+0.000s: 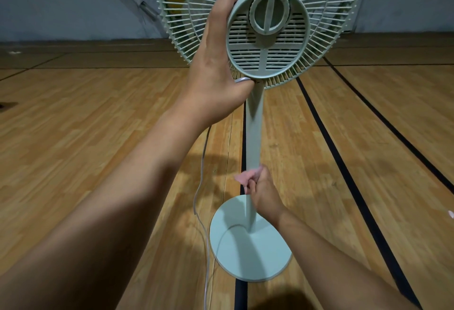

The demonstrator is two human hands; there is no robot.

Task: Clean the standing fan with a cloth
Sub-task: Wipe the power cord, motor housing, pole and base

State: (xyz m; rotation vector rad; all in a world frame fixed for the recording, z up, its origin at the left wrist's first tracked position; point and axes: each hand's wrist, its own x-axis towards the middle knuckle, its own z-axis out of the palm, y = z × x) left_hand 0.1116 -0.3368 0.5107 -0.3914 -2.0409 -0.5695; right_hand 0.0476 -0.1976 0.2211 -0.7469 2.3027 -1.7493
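Two hands contact the standing fan [255, 103]. Right hand [264, 193] fingers are curled tight round a pink cloth [242, 177], clamping it against the pole [253, 142] above the round base [245, 255]. Left hand [216, 64] fingers lie straight and flat along the motor housing [267, 64], thumb at the neck below. The fan stands upright on the wooden floor [98, 125]; its cord [200, 187] trails left of the base.

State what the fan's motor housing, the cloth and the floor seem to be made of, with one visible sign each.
Motor housing: likely moulded plastic, matt pale green, slotted vents.
Cloth: soft pink fabric, bunched against the pole.
Floor: wood or wood-look planks, visible grain, slight sheen.
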